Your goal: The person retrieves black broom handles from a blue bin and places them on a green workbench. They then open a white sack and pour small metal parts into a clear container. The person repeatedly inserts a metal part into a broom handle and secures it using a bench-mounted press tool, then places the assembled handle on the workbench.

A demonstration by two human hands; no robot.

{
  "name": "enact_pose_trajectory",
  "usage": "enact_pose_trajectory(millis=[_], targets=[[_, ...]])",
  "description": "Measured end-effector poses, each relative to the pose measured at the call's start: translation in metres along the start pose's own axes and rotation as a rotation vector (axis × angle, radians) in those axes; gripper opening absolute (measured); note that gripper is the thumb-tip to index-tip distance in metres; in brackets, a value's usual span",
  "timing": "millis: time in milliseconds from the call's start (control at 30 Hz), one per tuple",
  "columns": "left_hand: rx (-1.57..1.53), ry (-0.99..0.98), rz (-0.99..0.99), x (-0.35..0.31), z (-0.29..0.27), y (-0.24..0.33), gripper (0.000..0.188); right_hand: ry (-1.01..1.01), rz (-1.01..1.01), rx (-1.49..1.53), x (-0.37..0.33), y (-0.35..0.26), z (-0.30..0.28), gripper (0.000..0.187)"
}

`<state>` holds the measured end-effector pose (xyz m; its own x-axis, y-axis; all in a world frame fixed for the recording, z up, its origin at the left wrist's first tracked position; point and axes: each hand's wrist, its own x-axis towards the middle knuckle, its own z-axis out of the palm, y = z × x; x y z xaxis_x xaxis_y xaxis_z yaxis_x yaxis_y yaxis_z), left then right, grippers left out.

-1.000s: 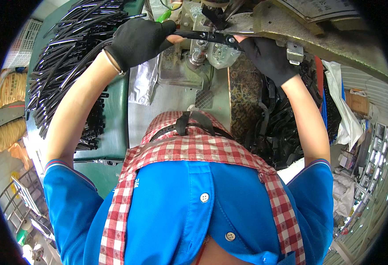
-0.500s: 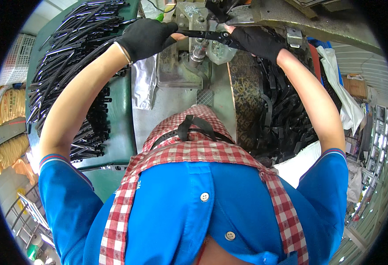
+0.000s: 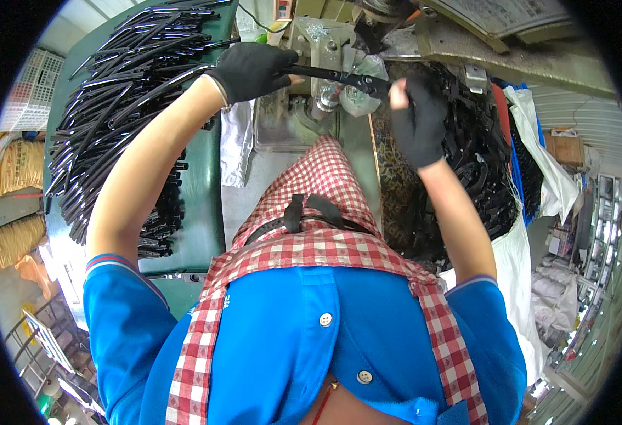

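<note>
My left hand (image 3: 254,72), in a black fingerless glove, is closed around a slim black metal tube (image 3: 316,71). The tube lies roughly crosswise over a metal machine with an upright spindle (image 3: 327,95). At its right end sits a dark bracket-like joint (image 3: 364,83) with holes. My right hand (image 3: 421,117), gloved the same way, is at the far end of that joint, its bare thumb tip against it; its other fingers are partly hidden. A clear plastic bag (image 3: 360,105) stands just behind the joint.
On the left, a green table (image 3: 201,241) bears a large heap of black tubes (image 3: 123,106). At the right lies a pile of black curved metal parts (image 3: 477,177) on a worn board (image 3: 392,156). A silvery plastic sheet (image 3: 236,145) hangs beside the machine; white sacks (image 3: 516,283) stand at right.
The tube has shifted slightly right and nearer me, its right end tipping closer. My right hand has turned upright and come nearer, its elbow drawn inward.
</note>
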<state>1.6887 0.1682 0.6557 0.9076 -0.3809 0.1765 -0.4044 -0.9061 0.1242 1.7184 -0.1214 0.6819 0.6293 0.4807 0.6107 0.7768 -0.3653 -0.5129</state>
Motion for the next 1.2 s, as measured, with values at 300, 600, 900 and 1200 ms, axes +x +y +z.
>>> enact_pose_trajectory(millis=[300, 600, 900, 1200], targets=[[-0.078, -0.123, -0.062, -0.002, -0.024, 0.013, 0.042, -0.505, 0.451, -0.039, -0.052, 0.105, 0.051, 0.030], [-0.124, 0.032, -0.010, 0.007, -0.025, 0.036, 0.041, -0.768, 0.447, -0.500, -0.028, 0.177, 0.118, 0.040], [-0.151, -0.065, -0.293, -0.112, -0.071, 0.066, 0.030, -0.780, 0.309, -0.519, -0.017, 0.172, 0.125, 0.042], [-0.185, -0.373, -0.989, -0.382, -0.075, 0.108, 0.019, -0.619, 0.350, 0.011, -0.045, 0.224, 0.119, 0.024]])
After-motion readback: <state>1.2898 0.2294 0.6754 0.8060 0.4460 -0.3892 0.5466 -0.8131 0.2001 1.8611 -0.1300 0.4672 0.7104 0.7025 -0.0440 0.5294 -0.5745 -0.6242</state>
